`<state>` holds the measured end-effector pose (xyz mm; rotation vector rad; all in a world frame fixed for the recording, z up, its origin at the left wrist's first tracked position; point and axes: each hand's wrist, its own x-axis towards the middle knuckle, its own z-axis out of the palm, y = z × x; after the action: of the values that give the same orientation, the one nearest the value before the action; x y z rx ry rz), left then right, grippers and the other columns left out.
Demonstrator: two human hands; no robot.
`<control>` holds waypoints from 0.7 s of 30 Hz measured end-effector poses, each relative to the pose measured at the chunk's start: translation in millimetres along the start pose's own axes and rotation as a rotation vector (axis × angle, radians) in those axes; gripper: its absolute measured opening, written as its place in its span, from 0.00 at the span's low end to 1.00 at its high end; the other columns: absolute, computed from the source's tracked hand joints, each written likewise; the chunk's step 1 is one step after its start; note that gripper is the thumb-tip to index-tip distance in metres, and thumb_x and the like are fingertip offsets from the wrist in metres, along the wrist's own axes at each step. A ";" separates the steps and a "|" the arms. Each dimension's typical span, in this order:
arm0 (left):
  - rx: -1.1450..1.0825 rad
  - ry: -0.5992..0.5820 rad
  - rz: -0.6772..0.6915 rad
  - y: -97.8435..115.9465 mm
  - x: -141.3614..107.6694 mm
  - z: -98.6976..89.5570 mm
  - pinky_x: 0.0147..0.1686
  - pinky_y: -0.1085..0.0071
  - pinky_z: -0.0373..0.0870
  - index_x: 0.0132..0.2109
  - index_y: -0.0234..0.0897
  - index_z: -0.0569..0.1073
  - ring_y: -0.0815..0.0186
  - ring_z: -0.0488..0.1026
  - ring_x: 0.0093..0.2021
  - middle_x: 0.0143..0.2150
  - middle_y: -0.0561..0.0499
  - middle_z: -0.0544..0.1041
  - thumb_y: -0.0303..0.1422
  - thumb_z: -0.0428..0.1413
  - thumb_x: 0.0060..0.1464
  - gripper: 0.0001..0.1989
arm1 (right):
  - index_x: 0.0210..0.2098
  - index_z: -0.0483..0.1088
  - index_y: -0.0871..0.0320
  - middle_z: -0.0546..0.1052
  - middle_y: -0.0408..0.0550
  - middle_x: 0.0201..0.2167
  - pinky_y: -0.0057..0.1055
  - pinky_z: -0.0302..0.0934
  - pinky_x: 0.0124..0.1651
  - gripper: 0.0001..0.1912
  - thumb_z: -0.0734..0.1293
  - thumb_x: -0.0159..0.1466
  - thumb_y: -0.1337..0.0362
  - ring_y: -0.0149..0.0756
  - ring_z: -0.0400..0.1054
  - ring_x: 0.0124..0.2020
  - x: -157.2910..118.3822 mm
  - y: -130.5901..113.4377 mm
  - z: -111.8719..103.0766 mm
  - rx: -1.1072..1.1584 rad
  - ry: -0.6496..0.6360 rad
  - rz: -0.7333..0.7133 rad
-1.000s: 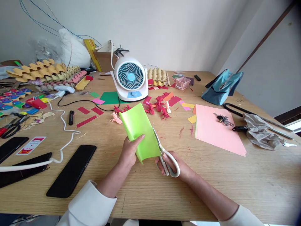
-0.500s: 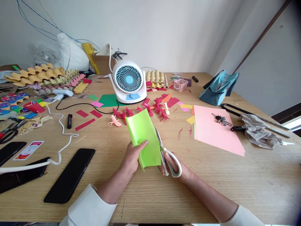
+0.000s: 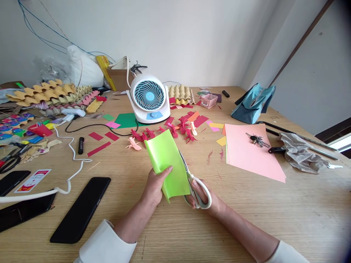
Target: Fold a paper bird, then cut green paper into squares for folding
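Observation:
A folded sheet of lime-green paper (image 3: 170,160) is pinched in my left hand (image 3: 154,186), thumb on top and fingers underneath. My right hand (image 3: 204,197) grips white-handled scissors (image 3: 204,187) by the finger loops. Their blades point away from me and lie along the paper's right edge, with part of the lower blade hidden behind the sheet. Just beyond the paper lie several folded red paper figures (image 3: 183,124) and a pale pink one (image 3: 133,144).
A white fan (image 3: 149,96) stands at the back. Pink paper sheets (image 3: 246,153) with keys (image 3: 257,140) on them lie right. Left are a black phone (image 3: 82,208), a marker (image 3: 80,145), a white cable (image 3: 78,171) and egg cartons (image 3: 46,91). A teal bag (image 3: 252,104) sits back right.
The scissor handles have come closer together, so the blades have closed along the paper's right edge. The view has tilted slightly; my left hand still holds the paper.

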<state>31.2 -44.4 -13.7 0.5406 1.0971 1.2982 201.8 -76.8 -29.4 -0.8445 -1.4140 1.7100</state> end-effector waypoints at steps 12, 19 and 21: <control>0.017 -0.046 -0.053 -8.0 -8.3 0.8 0.35 0.64 0.77 0.40 0.32 0.77 0.60 0.79 0.31 0.35 0.45 0.82 0.36 0.72 0.34 0.24 | 0.22 0.66 0.58 0.69 0.44 0.15 0.27 0.57 0.21 0.33 0.57 0.64 0.35 0.29 0.62 0.15 2.1 2.8 -3.1 0.005 0.037 0.015; 0.022 -0.029 -0.033 -7.9 -8.9 1.7 0.35 0.65 0.77 0.41 0.31 0.77 0.61 0.78 0.30 0.35 0.45 0.82 0.36 0.72 0.34 0.25 | 0.19 0.64 0.57 0.66 0.42 0.12 0.26 0.54 0.19 0.32 0.57 0.65 0.38 0.27 0.59 0.14 1.2 0.5 -1.5 0.012 0.044 -0.010; 0.025 -0.036 -0.034 -8.0 -9.1 1.0 0.34 0.66 0.77 0.41 0.31 0.77 0.61 0.78 0.30 0.35 0.45 0.82 0.36 0.72 0.35 0.24 | 0.19 0.64 0.57 0.65 0.41 0.12 0.26 0.52 0.18 0.32 0.57 0.65 0.38 0.27 0.58 0.13 1.4 0.1 -0.7 0.024 0.048 -0.012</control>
<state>36.9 -54.7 -16.9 0.5599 1.0897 1.2416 201.6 -75.3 -29.6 -0.8564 -1.3612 1.6837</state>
